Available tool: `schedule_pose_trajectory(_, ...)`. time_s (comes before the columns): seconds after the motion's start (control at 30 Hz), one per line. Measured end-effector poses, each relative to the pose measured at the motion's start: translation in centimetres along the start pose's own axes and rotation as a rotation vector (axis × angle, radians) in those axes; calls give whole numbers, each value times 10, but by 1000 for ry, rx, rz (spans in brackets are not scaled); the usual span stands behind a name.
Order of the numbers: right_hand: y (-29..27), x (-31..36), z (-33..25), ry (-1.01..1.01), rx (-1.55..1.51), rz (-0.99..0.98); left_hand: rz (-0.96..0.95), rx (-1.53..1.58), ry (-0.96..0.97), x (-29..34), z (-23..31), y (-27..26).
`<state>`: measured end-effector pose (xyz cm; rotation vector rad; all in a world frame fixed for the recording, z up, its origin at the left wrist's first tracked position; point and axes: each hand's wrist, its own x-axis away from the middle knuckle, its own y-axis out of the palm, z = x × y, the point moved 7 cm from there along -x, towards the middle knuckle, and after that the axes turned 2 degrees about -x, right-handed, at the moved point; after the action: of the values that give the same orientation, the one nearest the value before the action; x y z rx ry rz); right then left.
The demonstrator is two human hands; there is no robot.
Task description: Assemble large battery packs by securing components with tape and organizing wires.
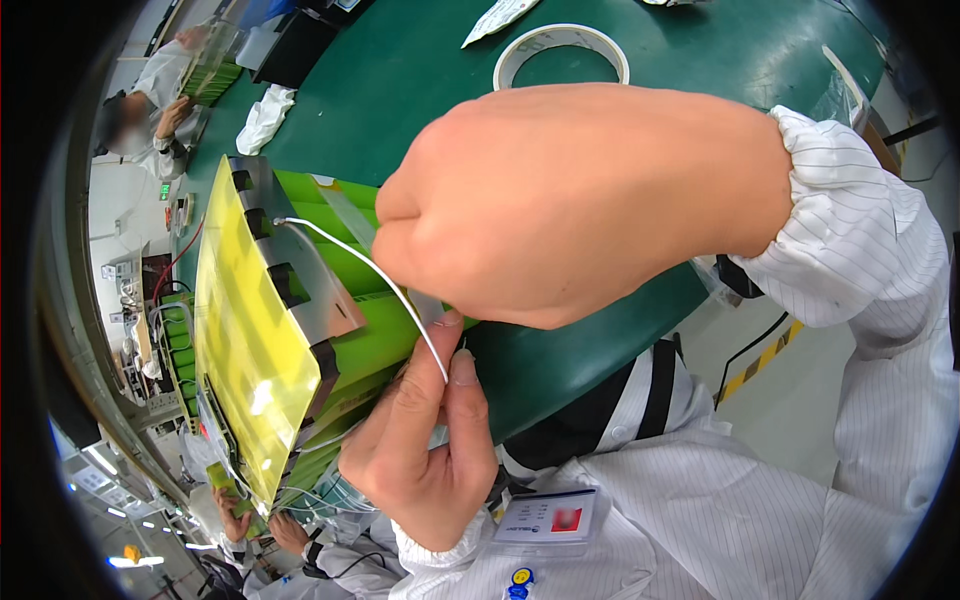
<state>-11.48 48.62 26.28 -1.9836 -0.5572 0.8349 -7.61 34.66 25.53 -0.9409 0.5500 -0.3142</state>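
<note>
A battery pack of green cylindrical cells point(385, 335) stands at the left, tilted in view, with a translucent yellow sheet point(245, 330) over one face and bare metal plates along its edge. A thin white wire point(365, 258) runs from a metal tab on the pack toward my left hand point(425, 430). Thumb and finger of that hand pinch the wire beside the cells. My right hand point(570, 205) is closed just above, its back hiding its fingertips and whatever they hold. A clear strip point(345, 210) shows at its knuckles, against the cells.
On the green table point(400, 60) lie a roll of tape point(562, 40) beyond my right hand and a crumpled white wrapper point(265, 118). Co-workers sit at the far left, one person point(155, 100) handling green cells. More thin wires point(330, 495) hang below the pack.
</note>
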Motion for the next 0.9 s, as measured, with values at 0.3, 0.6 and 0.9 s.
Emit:
schedule_pose_trajectory(0.3,-1,-1,-20,-161,182,177,53,-7,42,3,-3,-2)
schedule_pose_trajectory(0.6,-4,6,-30,-389,138,377,33,-84,76,5,1,-6)
schedule_pose_trajectory(0.9,0,11,-27,-514,270,391,57,-66,94,1,0,-1)
